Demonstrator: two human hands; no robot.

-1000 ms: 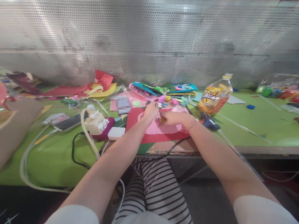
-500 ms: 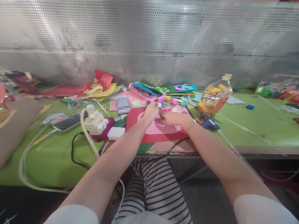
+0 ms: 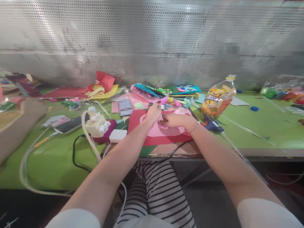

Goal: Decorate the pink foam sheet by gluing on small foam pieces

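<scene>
Red paper (image 3: 135,123) lies on the table with a lighter pink sheet (image 3: 163,134) on top of it. Over the pink sheet, my left hand (image 3: 154,111) is closed, its fingertips turned down and mostly hidden. Just right of it, my right hand (image 3: 173,121) pinches at the middle of the sheet, by a small purplish patch. What either hand holds is too small to make out. Small lumps of coloured clay, one of them a purple lump (image 3: 164,100), lie just beyond my fingers.
A bottle (image 3: 215,99) with an orange label stands right, beside a dark blue glue gun (image 3: 213,126). At left are a power strip with plugs (image 3: 101,126), a white adapter (image 3: 118,135), a phone (image 3: 72,123) and cables. Another person's arm (image 3: 21,126) reaches in. Decorated cards (image 3: 187,89) lie behind.
My hands stay in almost the same place over the pink sheet. At the far left, the other person's hand has shifted slightly right and down.
</scene>
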